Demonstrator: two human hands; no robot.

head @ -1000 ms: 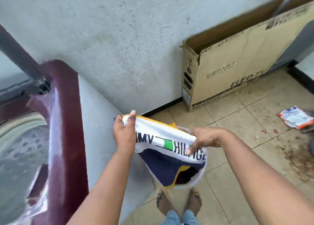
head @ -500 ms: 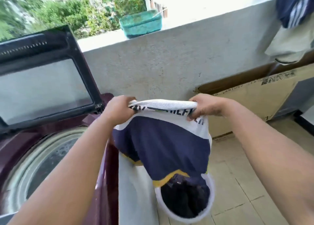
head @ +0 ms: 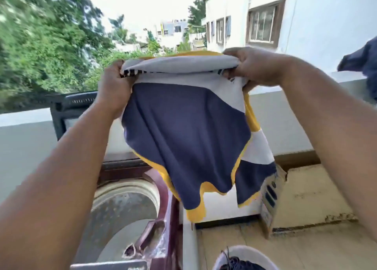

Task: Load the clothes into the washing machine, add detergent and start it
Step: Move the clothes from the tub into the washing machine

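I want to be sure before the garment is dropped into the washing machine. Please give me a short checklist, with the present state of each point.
1. Lid raised, drum opening uncovered: ok.
2. Both hands hold the garment: ok. The left hand and the right hand each grip its top edge.
3. Garment spread out, not bunched: ok, it hangs open.
4. Garment above the drum opening: not ok. It hangs over the machine's right edge, partly beyond it.
5. Drum free of foreign things: cannot tell, the view is blurred and partly blocked.
6. More laundry waiting: cannot tell. A white basket with something dark inside is cut by the frame.
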